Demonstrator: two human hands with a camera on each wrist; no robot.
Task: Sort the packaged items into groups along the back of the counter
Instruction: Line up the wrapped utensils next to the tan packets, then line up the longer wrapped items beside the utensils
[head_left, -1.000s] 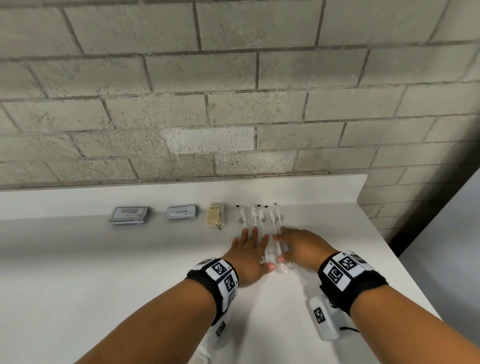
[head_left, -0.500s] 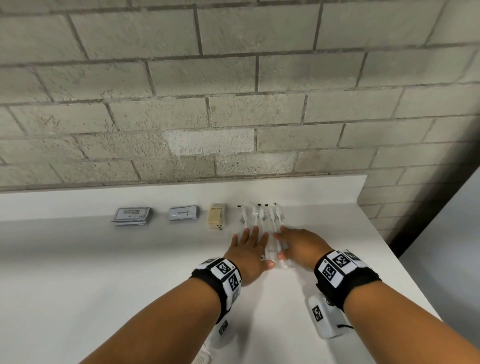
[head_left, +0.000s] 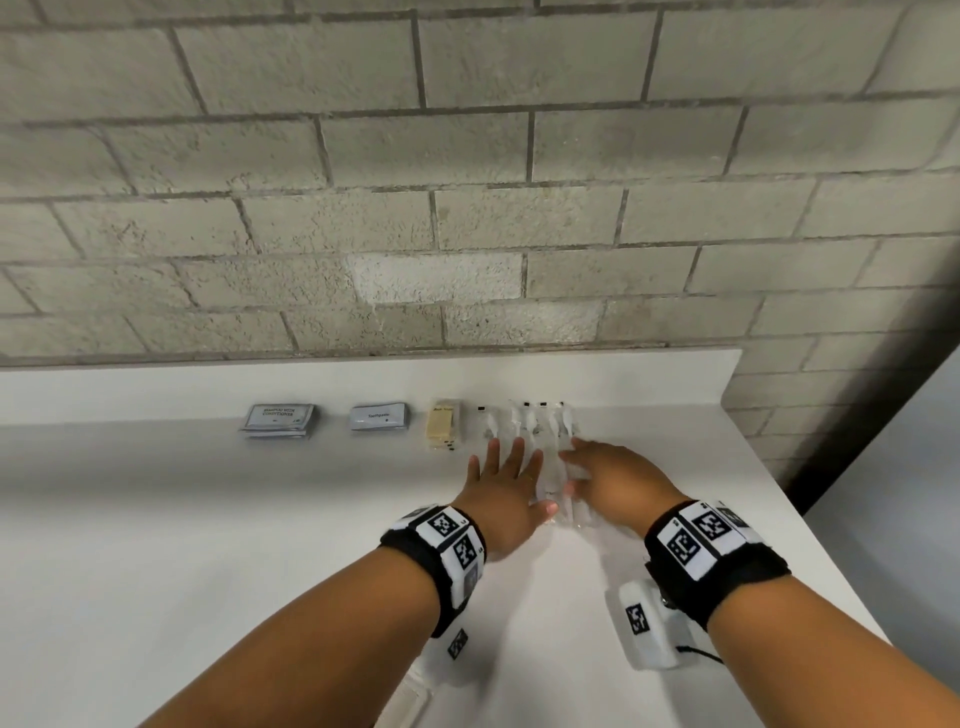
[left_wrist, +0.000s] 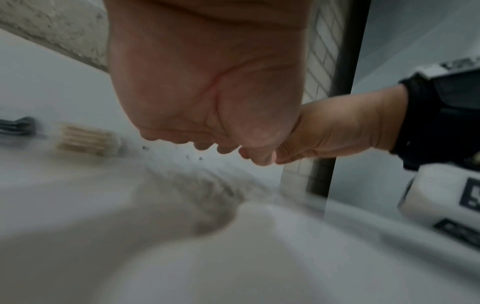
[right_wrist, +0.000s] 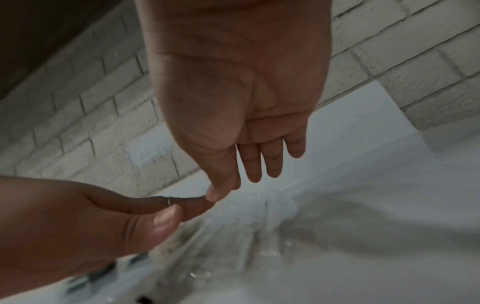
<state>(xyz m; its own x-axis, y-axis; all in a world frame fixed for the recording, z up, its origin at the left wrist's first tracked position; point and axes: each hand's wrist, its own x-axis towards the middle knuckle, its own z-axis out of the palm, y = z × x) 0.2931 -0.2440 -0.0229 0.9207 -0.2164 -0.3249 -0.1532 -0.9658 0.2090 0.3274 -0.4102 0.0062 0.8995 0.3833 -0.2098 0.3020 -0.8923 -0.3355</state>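
Note:
Several clear plastic packets (head_left: 540, 431) lie side by side at the back right of the white counter (head_left: 208, 519). My left hand (head_left: 506, 486) lies flat, fingers straight, on their left part. Beside it my right hand (head_left: 610, 475) lies over their right part with straight fingers (right_wrist: 271, 164); the thumbs nearly meet. The packets show blurred under the hands (right_wrist: 233, 236). Left of them along the back stand a tan bar (head_left: 444, 426), a grey toothpaste sachet stack (head_left: 378, 417) and a grey shampoo sachet stack (head_left: 279, 420).
A grey block wall (head_left: 467, 208) rises behind the counter's low white backsplash (head_left: 363, 376). The counter ends at its right edge (head_left: 810, 525), with a dark gap and a pale panel (head_left: 914, 467) beyond.
Both hands slid a little toward the wall over the clear packets, which now sit more bunched together. The other groups stayed put.

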